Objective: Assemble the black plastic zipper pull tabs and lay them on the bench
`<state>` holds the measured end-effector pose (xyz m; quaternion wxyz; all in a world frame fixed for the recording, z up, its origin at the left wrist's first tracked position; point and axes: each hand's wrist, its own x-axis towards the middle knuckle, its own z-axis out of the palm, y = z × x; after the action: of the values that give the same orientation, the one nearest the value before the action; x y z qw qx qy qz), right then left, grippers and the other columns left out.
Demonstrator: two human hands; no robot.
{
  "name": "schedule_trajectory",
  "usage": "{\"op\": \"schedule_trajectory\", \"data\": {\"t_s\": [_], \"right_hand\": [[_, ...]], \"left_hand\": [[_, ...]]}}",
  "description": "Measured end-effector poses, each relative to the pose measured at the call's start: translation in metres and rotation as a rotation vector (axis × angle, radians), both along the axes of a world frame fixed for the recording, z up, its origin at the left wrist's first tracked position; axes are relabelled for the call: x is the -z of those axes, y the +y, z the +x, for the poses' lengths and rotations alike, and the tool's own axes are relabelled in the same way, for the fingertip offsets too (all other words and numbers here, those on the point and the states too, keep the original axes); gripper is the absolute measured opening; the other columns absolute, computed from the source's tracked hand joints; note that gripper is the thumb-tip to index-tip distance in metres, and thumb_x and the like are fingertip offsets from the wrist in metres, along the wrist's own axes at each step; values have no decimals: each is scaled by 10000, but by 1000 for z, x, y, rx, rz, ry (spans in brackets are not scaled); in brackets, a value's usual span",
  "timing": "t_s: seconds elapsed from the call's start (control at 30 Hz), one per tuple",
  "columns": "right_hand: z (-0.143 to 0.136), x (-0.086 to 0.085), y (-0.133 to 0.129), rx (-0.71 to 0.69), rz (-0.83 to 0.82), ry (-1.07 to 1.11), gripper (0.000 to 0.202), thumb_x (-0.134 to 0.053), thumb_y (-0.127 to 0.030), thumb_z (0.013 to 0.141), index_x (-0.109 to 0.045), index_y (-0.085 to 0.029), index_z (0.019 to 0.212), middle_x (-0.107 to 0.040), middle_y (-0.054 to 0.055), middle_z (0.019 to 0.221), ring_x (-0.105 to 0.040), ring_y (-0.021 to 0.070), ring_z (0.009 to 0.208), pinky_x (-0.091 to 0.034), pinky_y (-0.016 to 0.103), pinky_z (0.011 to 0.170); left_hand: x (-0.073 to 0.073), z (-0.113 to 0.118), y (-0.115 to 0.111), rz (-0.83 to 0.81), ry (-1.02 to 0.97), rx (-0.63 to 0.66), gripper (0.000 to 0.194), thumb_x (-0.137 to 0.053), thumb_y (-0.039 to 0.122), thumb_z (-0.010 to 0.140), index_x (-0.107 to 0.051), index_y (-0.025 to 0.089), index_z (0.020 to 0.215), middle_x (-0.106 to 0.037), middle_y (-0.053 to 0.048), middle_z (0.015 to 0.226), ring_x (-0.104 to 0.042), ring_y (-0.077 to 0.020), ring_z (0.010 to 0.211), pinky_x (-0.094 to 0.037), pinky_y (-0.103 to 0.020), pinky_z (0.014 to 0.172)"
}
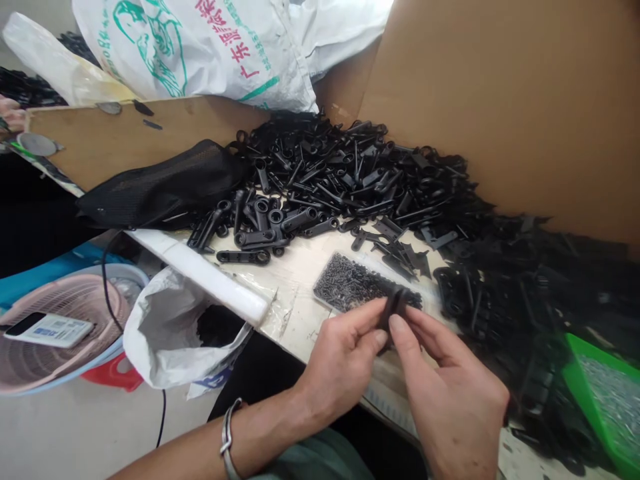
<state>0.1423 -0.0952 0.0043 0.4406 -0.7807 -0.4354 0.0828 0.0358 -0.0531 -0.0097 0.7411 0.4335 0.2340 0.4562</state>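
Observation:
Both hands meet over the table's front edge, around one small black plastic part (393, 313). My left hand (345, 360) pinches its left side between thumb and fingers. On the other side, the thumb and fingers of my right hand (445, 387) press on the same part. Just behind the fingertips lies a clear shallow box (350, 283) filled with tiny dark pieces. Beyond it spreads a large heap of black plastic parts (345, 173). Several longer black parts with round ends (255, 237) lie at the heap's left front.
A green tray (580, 373) of small shiny pieces stands at the right. At the left are a black mesh bag (170, 187), a white foam strip (200, 273), an open white sack (155, 333) and a pink basket (100, 303). Cardboard (500, 100) rises behind. A person's hand (13, 113) shows far left.

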Motion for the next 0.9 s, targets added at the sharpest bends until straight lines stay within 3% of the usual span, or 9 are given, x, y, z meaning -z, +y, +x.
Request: {"op": "schedule_trajectory", "data": {"t_s": [0.27,0.37,0.47,0.53,0.63,0.7,0.77,0.9], "right_hand": [[5,-1,3,-9,-39,148,381,-738,-545,740,-752,-216,933,-783,84,961,-732,293,893,-578,406,797],[1,-5,6,-81,-4,307,336,-778,-507,707,-728,-206,847,-781,80,906,-739,257,845,-604,362,770],[6,-6,3,-169,-36,377,325,-784,-504,702,-724,-202,807,-778,78,864,-739,250,812,-614,350,747],[19,-4,-3,-164,-85,338,342,-752,-534,728,-744,-211,837,-781,79,896,-738,268,842,-610,385,781],[50,0,-10,-126,-129,65,407,-691,-575,771,-762,-219,954,-771,99,1020,-720,328,956,-558,495,910],[65,1,-6,-240,-155,-169,497,-695,-551,777,-732,-209,1135,-716,131,1205,-652,369,1136,-471,545,1029],[69,-2,4,-446,-245,-340,692,-749,-487,756,-597,-224,1378,-552,147,1452,-485,373,1354,-366,543,1127],[61,-12,38,-768,-553,-444,1139,-879,-451,644,-253,-310,1585,-166,175,1659,-139,355,1519,-218,515,1191]], "left_hand": [[7,-8,-2,1,40,58,430,-626,162,909,-640,259,1327,-668,-67,1268,-593,-259,1208,-431,-381,1094],[7,-8,-4,6,30,67,483,-661,119,873,-635,274,1329,-674,-59,1247,-603,-251,1183,-449,-373,1072],[4,-12,-4,16,85,26,411,-619,122,899,-675,265,1280,-689,-55,1223,-608,-242,1172,-456,-354,1052],[3,-23,-2,-21,127,15,386,-623,137,898,-690,253,1261,-711,-60,1169,-643,-229,1096,-493,-331,982],[4,-46,3,-123,191,-17,403,-674,180,873,-680,203,1275,-748,-79,969,-681,-191,879,-525,-281,822],[2,-62,6,-185,209,-85,419,-721,228,840,-690,153,1252,-739,-80,824,-662,-166,773,-514,-246,753],[-2,-74,8,-233,218,-158,451,-773,273,790,-709,140,1216,-731,-77,775,-648,-156,736,-509,-230,729],[-12,-84,7,-356,379,-264,512,-858,373,664,-746,268,1153,-770,-12,874,-672,-240,897,-530,-306,812]]}}
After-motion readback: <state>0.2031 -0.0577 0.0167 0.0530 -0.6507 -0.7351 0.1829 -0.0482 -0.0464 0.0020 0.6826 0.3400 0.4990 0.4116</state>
